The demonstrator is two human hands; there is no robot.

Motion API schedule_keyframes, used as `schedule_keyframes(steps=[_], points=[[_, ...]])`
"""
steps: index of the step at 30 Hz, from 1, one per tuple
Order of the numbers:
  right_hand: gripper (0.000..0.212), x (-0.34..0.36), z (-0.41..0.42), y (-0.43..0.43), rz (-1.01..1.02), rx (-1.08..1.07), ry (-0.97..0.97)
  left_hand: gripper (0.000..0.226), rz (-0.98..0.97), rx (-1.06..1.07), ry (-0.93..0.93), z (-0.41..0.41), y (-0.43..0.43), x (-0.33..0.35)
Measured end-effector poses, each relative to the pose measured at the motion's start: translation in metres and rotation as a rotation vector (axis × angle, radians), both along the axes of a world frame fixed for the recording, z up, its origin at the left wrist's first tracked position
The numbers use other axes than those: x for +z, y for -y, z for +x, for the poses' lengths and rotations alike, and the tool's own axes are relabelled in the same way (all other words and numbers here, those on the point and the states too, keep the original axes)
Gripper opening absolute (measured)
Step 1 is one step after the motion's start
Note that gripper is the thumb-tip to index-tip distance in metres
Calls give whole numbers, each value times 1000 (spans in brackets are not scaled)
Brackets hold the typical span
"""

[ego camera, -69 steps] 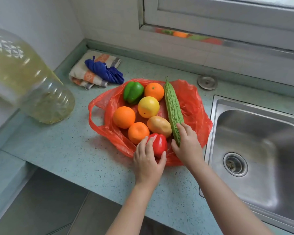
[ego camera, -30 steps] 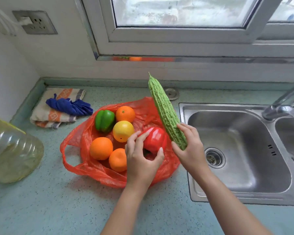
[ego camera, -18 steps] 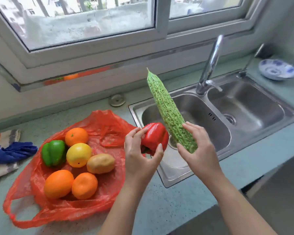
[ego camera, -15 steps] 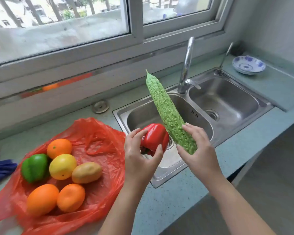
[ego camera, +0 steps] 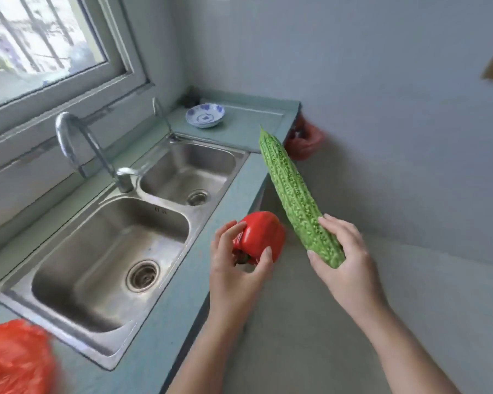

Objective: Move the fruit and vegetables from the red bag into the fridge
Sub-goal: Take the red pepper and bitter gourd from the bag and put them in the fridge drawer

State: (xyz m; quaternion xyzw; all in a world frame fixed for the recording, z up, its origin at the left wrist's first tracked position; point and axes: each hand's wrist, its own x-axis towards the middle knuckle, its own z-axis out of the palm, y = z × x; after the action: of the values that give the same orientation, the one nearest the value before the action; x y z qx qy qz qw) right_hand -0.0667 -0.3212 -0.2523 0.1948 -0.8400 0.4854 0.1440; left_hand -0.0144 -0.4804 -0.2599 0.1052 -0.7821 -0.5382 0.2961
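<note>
change: we have turned from the crumpled red plastic bag (ego camera: 15, 356) | left hand (ego camera: 236, 277) grips glossy red bell pepper (ego camera: 261, 236) | right hand (ego camera: 345, 265) clasps long bumpy green bitter gourd (ego camera: 293, 194) | both clear of the table (ego camera: 168, 322) | fridge unseen

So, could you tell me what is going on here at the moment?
A person is carrying produce away from the red bag, which sits at the lower left edge of the counter. The left hand grips a red bell pepper, and the right hand holds a long bitter gourd by its lower end, tip angled up. Both are held out past the counter edge, beside the double sink. No fridge is in view, so neither item is stored yet.
</note>
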Motion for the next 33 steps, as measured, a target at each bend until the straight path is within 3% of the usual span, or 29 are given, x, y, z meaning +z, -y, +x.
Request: schedule_keyframes(steps=[13, 25, 33], points=[[49, 0, 29, -258, -34, -546, -19, 45, 9, -584, 49, -53, -261, -3], [51, -6, 21, -400, -42, -1002, 64, 39, 21, -1028, 105, -133, -436, -9], [51, 16, -31, -484, -96, -1241, 60, 41, 17, -1284, 12, -221, -546, 17]])
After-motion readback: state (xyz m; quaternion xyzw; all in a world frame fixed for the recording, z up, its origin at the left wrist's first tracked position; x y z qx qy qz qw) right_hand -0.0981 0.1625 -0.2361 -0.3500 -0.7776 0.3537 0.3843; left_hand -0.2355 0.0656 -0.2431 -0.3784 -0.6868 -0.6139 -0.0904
